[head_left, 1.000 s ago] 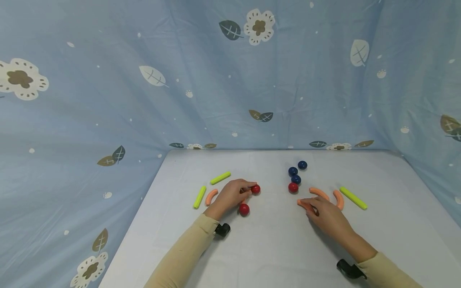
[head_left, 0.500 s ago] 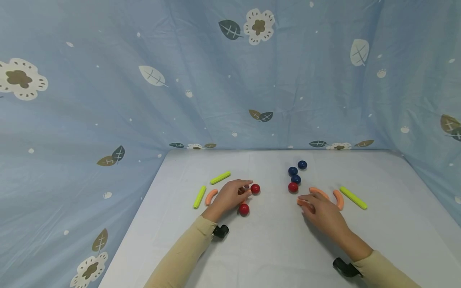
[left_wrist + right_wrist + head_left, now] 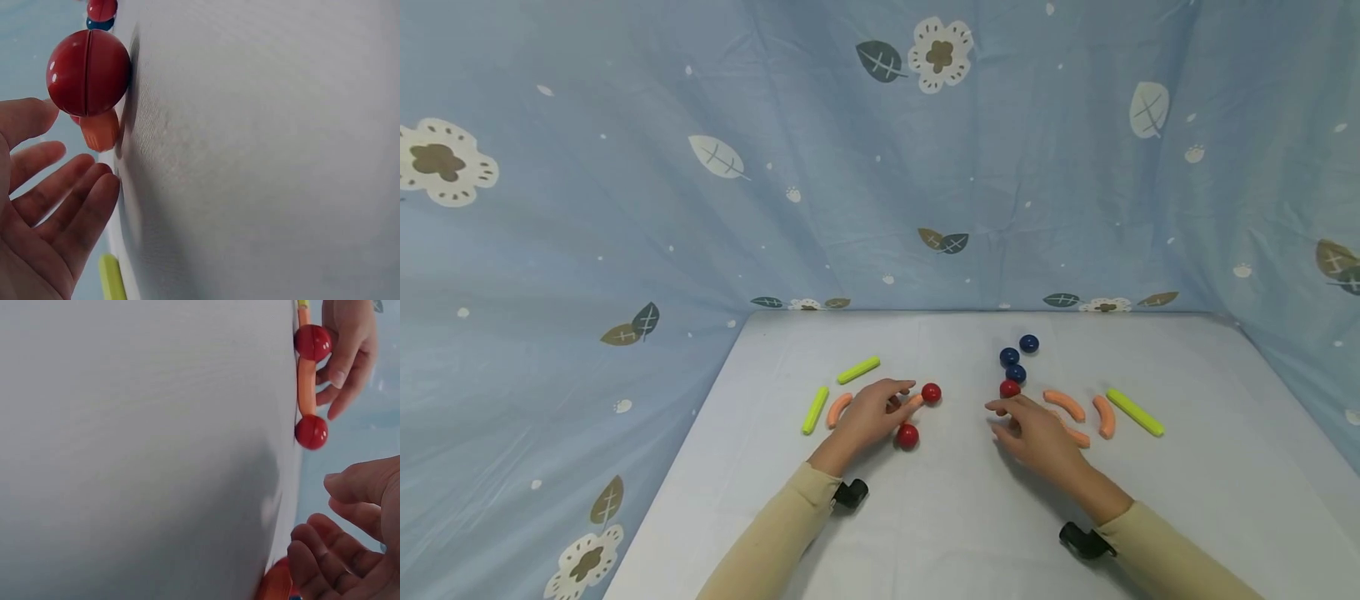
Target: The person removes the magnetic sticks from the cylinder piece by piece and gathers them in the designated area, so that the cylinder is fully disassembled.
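Observation:
My left hand (image 3: 871,415) hovers with fingers spread, near two glossy red balls (image 3: 931,392). An orange curved stick (image 3: 306,386) lies between those balls, with an end against each. In the left wrist view the thumb is close to the nearer red ball (image 3: 89,74), and the fingers hold nothing. My right hand (image 3: 1037,437) is just in front of a third red ball (image 3: 1010,388), fingers loosely parted and holding nothing. Behind it an orange curved stick (image 3: 1077,437) is partly covered. In the right wrist view an orange stick end (image 3: 275,584) shows below the fingers.
Several blue balls (image 3: 1015,374) line up behind the right red ball. More orange sticks (image 3: 1064,406) and a yellow-green stick (image 3: 1136,412) lie to the right. Two yellow-green sticks (image 3: 815,410) and an orange stick (image 3: 839,410) lie left on the white-covered table (image 3: 955,517).
My right hand has let go of an orange stick and moved left, its fingers opening. My left hand has drawn back slightly from the far red ball, which stays put.

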### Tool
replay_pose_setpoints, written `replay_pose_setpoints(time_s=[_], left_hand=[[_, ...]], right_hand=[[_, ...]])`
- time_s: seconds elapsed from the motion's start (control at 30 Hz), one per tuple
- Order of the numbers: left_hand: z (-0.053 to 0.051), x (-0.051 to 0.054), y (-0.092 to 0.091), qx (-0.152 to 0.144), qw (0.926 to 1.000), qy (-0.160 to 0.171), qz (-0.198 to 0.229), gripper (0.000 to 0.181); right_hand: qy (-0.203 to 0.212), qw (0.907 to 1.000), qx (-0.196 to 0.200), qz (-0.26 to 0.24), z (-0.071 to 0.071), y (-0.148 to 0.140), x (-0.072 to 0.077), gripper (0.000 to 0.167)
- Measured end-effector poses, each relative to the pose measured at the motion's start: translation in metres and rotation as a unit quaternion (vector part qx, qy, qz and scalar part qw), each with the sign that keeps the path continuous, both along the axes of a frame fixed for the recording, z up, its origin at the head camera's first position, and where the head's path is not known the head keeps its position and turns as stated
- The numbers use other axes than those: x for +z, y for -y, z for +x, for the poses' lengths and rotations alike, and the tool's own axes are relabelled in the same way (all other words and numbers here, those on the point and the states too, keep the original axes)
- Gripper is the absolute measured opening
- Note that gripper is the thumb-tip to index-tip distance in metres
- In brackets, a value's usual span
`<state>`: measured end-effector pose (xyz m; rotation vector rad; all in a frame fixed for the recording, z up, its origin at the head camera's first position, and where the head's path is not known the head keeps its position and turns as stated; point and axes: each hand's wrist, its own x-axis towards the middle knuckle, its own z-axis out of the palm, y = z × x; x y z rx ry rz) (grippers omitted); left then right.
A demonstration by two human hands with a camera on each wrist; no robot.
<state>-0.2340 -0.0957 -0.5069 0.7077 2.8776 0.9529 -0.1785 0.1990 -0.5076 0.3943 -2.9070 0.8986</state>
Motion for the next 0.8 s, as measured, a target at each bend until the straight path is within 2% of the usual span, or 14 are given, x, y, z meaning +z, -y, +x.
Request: replay_pose_setpoints(time_s=[0.4,0.7,0.8], left_hand=[[0.012,0.001,0.006,0.011,0.9999,-0.005,0.01,0.045],[0.02,0.004,0.006,0.016,0.9996,-0.022,0.003,0.049],[0.022,0.005,0.006,0.011,0.9996,-0.026,0.006,0.049]], right_hand=[[0.025,0.9989,0.038,0.009,-0.023,0.033,-0.002,0.046],[0.003,0.9977,0.064,-0.023,-0.04,0.058,0.001,0.054],[-0.004,0.9957,0.087,-0.033,-0.046,0.064,0.0,0.054]])
